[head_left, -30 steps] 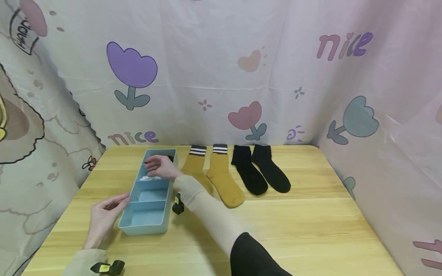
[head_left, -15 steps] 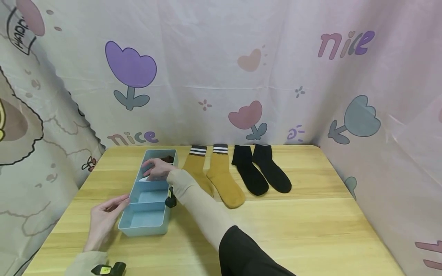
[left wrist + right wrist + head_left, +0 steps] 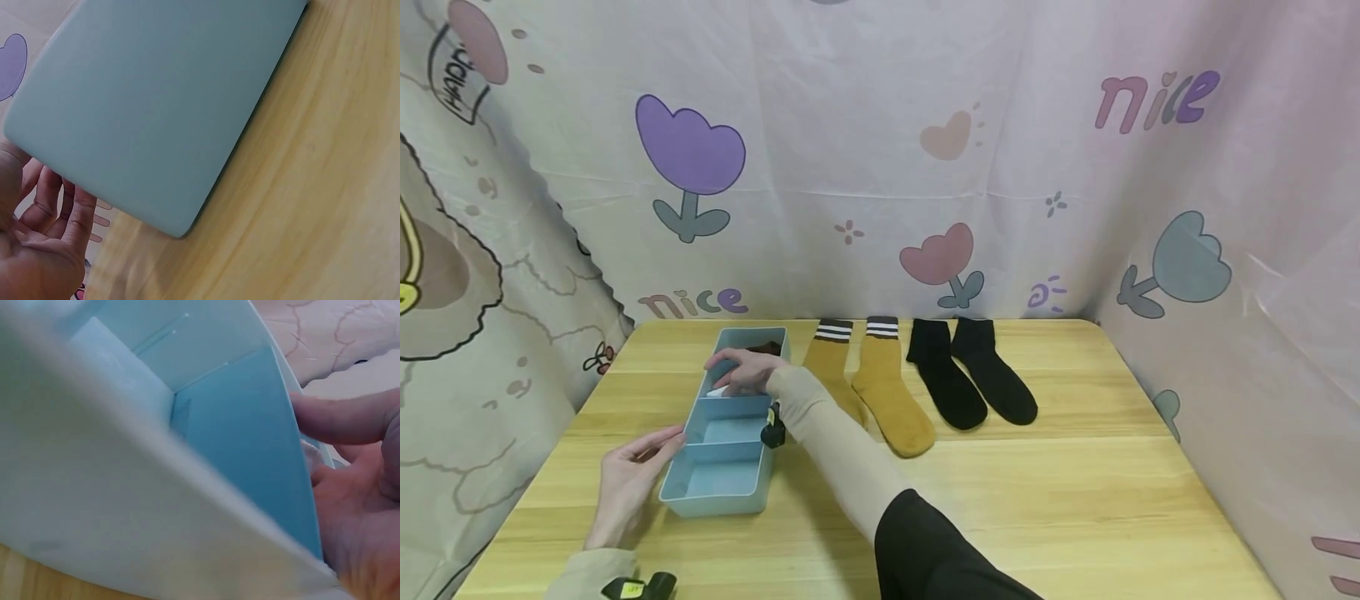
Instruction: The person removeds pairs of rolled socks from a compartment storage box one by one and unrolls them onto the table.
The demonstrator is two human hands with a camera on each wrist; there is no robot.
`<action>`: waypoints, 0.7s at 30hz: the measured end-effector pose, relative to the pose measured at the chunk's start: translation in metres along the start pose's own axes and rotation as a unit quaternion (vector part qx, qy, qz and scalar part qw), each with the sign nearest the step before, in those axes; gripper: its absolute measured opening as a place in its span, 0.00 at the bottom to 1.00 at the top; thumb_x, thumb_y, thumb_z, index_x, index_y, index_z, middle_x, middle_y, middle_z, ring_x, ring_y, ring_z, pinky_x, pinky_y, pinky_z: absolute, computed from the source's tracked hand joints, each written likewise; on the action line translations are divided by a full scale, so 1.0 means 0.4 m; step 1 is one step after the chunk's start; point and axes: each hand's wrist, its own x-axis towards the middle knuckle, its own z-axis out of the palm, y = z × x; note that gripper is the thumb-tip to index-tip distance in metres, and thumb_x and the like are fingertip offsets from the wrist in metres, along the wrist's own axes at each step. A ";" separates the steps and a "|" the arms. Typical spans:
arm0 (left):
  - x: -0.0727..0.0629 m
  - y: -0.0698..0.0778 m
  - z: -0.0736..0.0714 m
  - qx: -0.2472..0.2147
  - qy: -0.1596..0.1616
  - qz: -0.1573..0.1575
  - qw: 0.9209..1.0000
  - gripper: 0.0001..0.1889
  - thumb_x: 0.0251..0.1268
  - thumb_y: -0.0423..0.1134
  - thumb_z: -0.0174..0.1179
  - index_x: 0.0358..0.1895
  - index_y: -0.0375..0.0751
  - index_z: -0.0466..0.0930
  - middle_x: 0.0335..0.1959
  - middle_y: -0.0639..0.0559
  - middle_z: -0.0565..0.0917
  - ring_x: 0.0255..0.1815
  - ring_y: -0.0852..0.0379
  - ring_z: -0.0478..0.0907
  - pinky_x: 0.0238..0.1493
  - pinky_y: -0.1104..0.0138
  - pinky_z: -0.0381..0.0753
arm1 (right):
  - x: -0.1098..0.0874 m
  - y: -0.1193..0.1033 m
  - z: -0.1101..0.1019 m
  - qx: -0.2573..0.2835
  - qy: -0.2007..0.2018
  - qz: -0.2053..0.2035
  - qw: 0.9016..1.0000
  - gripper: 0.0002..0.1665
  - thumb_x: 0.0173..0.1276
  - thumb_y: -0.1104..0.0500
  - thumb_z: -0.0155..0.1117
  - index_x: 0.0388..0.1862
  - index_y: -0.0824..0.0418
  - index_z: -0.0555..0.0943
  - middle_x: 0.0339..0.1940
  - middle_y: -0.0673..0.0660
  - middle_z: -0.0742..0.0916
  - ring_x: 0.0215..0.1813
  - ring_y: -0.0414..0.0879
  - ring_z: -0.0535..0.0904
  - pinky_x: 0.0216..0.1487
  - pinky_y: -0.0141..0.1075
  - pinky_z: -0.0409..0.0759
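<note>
A light blue box (image 3: 721, 504) with several compartments in a row stands on the left of the table. Against its left side wall my left hand (image 3: 628, 479) rests its fingertips; the left wrist view shows loosely bent fingers (image 3: 78, 219) beside the box's end. My right hand (image 3: 745, 371) reaches down into the second compartment from the back, over a white cloth-like item (image 3: 718, 392). Its thumb (image 3: 344, 419) lies by a divider (image 3: 250, 437) in the right wrist view, and the other fingertips are hidden. Something dark brown (image 3: 766, 347) sits in the rearmost compartment.
A pair of mustard socks, one (image 3: 887, 392) with a striped cuff, lies flat right of the box. Further right are two black socks (image 3: 951, 383). All rest on a wooden table (image 3: 1037, 500), with a printed curtain (image 3: 820, 125) behind.
My right hand has come down from above the box into the second compartment, covering more of the white item. The brown item behind shows more. My left hand and the socks stay put.
</note>
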 end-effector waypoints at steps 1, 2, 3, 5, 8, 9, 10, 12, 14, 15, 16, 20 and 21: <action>0.000 0.000 -0.001 0.010 0.002 -0.001 1.000 0.13 0.60 0.31 0.71 0.48 0.32 0.88 0.32 0.73 0.89 0.38 0.76 0.83 0.39 0.83 0.79 | 0.000 -0.002 -0.001 -0.002 -0.007 0.004 1.000 0.35 0.65 0.80 0.56 0.69 0.59 0.71 0.63 0.67 0.81 0.51 0.48 0.78 0.70 0.46 0.72; 0.001 0.001 -0.001 0.017 0.003 -0.004 1.000 0.14 0.60 0.32 0.71 0.48 0.32 0.88 0.32 0.74 0.89 0.37 0.76 0.83 0.39 0.83 0.79 | 0.000 -0.003 -0.002 -0.008 -0.009 0.010 1.000 0.34 0.66 0.78 0.59 0.69 0.57 0.72 0.63 0.65 0.81 0.53 0.48 0.78 0.74 0.48 0.70; 0.001 0.001 -0.001 0.024 0.006 -0.006 1.000 0.14 0.60 0.33 0.71 0.49 0.32 0.88 0.32 0.75 0.88 0.37 0.77 0.83 0.39 0.83 0.79 | 0.001 -0.004 -0.004 -0.017 -0.013 0.011 1.000 0.34 0.66 0.76 0.61 0.69 0.56 0.72 0.63 0.64 0.81 0.55 0.48 0.77 0.75 0.49 0.68; 0.001 0.003 -0.002 0.036 0.009 -0.011 0.999 0.15 0.60 0.34 0.72 0.50 0.32 0.87 0.32 0.75 0.88 0.37 0.77 0.83 0.38 0.83 0.79 | 0.004 -0.006 -0.005 -0.037 -0.016 0.009 0.999 0.35 0.65 0.73 0.66 0.70 0.54 0.72 0.64 0.61 0.80 0.58 0.48 0.76 0.76 0.49 0.66; 0.003 0.004 0.002 0.047 0.012 -0.017 0.999 0.17 0.60 0.35 0.72 0.51 0.31 0.86 0.32 0.76 0.88 0.37 0.77 0.82 0.38 0.83 0.78 | 0.006 -0.005 -0.009 -0.092 -0.006 -0.009 0.996 0.38 0.63 0.69 0.71 0.70 0.51 0.72 0.68 0.54 0.76 0.61 0.47 0.72 0.73 0.45 0.68; 0.003 0.004 0.002 0.048 0.013 -0.019 0.999 0.17 0.60 0.35 0.72 0.51 0.31 0.86 0.32 0.76 0.87 0.37 0.77 0.82 0.38 0.83 0.78 | 0.007 -0.003 -0.010 -0.107 -0.001 -0.019 0.994 0.38 0.62 0.68 0.72 0.70 0.51 0.72 0.69 0.53 0.75 0.61 0.47 0.71 0.70 0.43 0.69; 0.002 0.005 0.003 0.051 0.012 -0.020 0.998 0.17 0.60 0.36 0.72 0.51 0.31 0.86 0.32 0.76 0.87 0.38 0.77 0.82 0.38 0.83 0.78 | 0.009 -0.002 -0.010 -0.119 0.006 -0.025 0.993 0.37 0.62 0.68 0.72 0.69 0.50 0.73 0.69 0.52 0.75 0.60 0.46 0.70 0.67 0.41 0.70; 0.002 0.006 0.003 0.057 0.011 -0.021 0.998 0.18 0.60 0.36 0.72 0.52 0.32 0.86 0.32 0.77 0.87 0.38 0.78 0.81 0.39 0.83 0.78 | 0.014 0.003 -0.009 -0.138 0.023 -0.029 0.990 0.35 0.62 0.66 0.73 0.66 0.49 0.75 0.65 0.50 0.76 0.57 0.46 0.69 0.60 0.38 0.69; 0.001 0.008 0.003 0.059 0.010 -0.022 0.998 0.18 0.60 0.36 0.72 0.52 0.32 0.86 0.33 0.78 0.87 0.38 0.78 0.81 0.39 0.83 0.78 | 0.021 0.009 -0.006 -0.133 0.039 -0.026 0.990 0.32 0.62 0.65 0.74 0.64 0.47 0.77 0.58 0.50 0.77 0.52 0.46 0.69 0.54 0.37 0.68; 0.000 0.008 0.003 0.062 0.009 -0.021 0.998 0.18 0.61 0.36 0.72 0.52 0.32 0.86 0.33 0.78 0.87 0.39 0.78 0.81 0.39 0.83 0.78 | 0.026 0.012 -0.004 -0.126 0.045 -0.027 0.991 0.31 0.61 0.65 0.74 0.62 0.48 0.78 0.54 0.50 0.78 0.50 0.45 0.69 0.51 0.36 0.68; -0.001 0.009 0.003 0.065 0.008 -0.020 0.998 0.17 0.61 0.36 0.71 0.52 0.32 0.86 0.33 0.78 0.87 0.39 0.78 0.81 0.39 0.83 0.78 | 0.031 0.016 -0.002 -0.121 0.052 -0.029 0.991 0.30 0.61 0.65 0.74 0.61 0.48 0.78 0.52 0.50 0.78 0.49 0.45 0.70 0.49 0.36 0.67; -0.002 0.011 0.003 0.070 0.009 -0.012 0.997 0.16 0.62 0.36 0.71 0.51 0.33 0.87 0.32 0.78 0.86 0.38 0.78 0.81 0.39 0.83 0.78 | 0.050 0.027 0.001 -0.107 0.083 -0.052 0.989 0.32 0.58 0.66 0.77 0.60 0.50 0.79 0.50 0.51 0.80 0.45 0.43 0.71 0.46 0.33 0.69; -0.003 0.011 0.003 0.069 0.011 -0.010 0.997 0.15 0.62 0.36 0.71 0.50 0.33 0.87 0.32 0.78 0.87 0.37 0.78 0.81 0.38 0.83 0.78 | 0.053 0.028 0.001 -0.117 0.091 -0.065 0.987 0.33 0.57 0.65 0.77 0.61 0.50 0.78 0.51 0.52 0.80 0.45 0.43 0.72 0.46 0.33 0.70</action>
